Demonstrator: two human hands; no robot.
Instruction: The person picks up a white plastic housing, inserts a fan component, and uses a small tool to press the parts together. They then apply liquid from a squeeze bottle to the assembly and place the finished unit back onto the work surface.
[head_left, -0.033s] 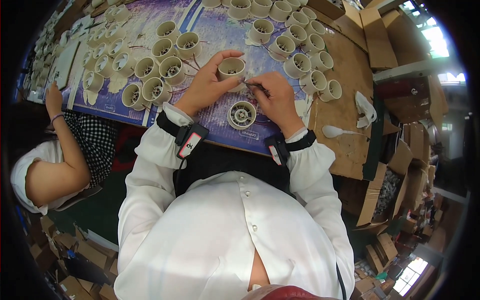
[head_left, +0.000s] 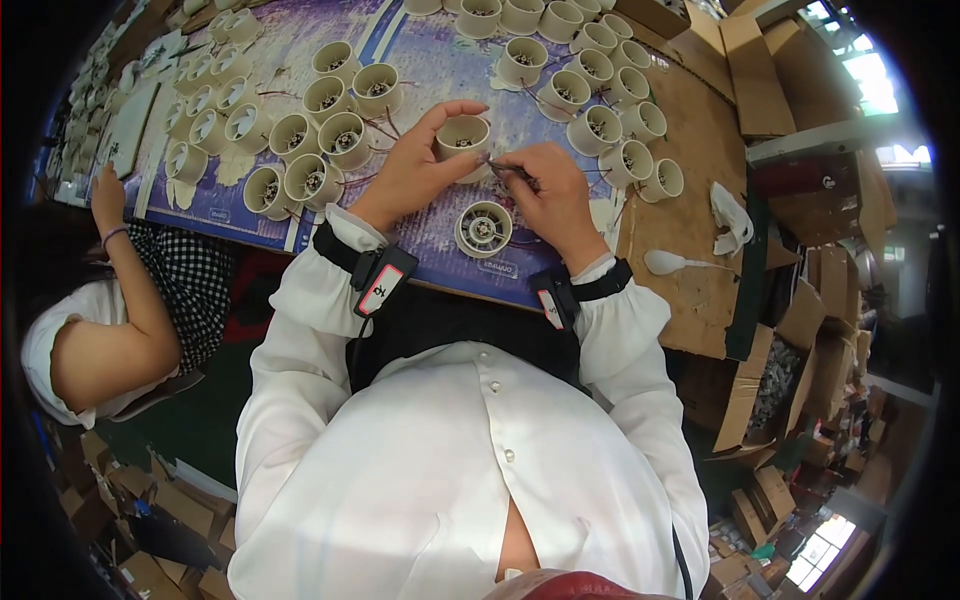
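The left hand (head_left: 418, 168) curls thumb and forefinger around a round, off-white, open-topped cup (head_left: 463, 134), small dark parts inside, toward the table's near side. Right of it, the right hand (head_left: 553, 192) pinches a thin dark piece (head_left: 527, 181).

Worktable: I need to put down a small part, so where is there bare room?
Brown board: bare on the near side of the white bulb-shaped piece. Purple tabletop: open between the left cup group and right cup group, beyond the cup in the left hand. Crowded: within both cup groups, and near the right hand, where another cup stands.
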